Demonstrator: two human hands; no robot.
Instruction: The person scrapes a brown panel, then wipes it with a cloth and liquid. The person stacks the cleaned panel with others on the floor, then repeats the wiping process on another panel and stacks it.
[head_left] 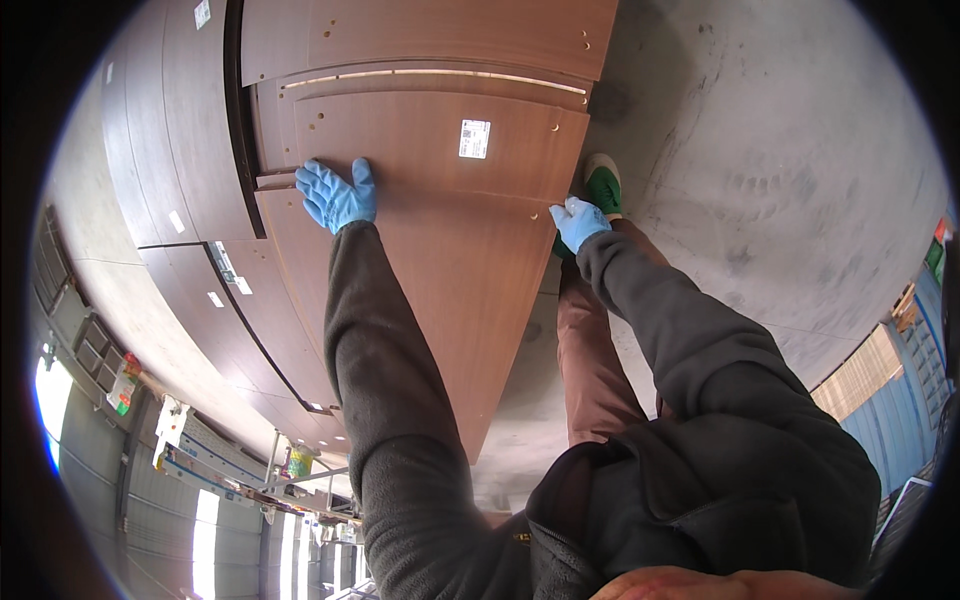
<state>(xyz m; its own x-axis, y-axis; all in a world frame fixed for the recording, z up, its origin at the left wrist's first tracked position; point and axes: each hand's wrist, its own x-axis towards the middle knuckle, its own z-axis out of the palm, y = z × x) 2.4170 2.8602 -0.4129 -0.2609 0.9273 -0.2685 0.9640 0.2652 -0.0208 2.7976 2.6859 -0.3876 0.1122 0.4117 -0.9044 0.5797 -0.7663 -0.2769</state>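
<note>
A reddish-brown wood-grain panel (440, 290) lies flat on top of a stack, with small drilled holes near its corners. My left hand (338, 194), in a light blue glove, rests on its far left part with the fingers stretched and the thumb apart. At the panel's far right corner, my right hand (582, 222), also gloved in blue, has its fingers closed round the edge; the fingertips are partly hidden. Just beyond lies another brown panel (400, 140) bearing a white printed label (474, 139).
More brown panels (430, 40) lie farther off. Darker panel stacks (175, 110) stand to the left, a narrow gap away. Grey concrete floor (770, 150) stretches to the right, where my green shoe (602, 188) stands beside the stack. Blue stacked material (885, 390) is at the far right.
</note>
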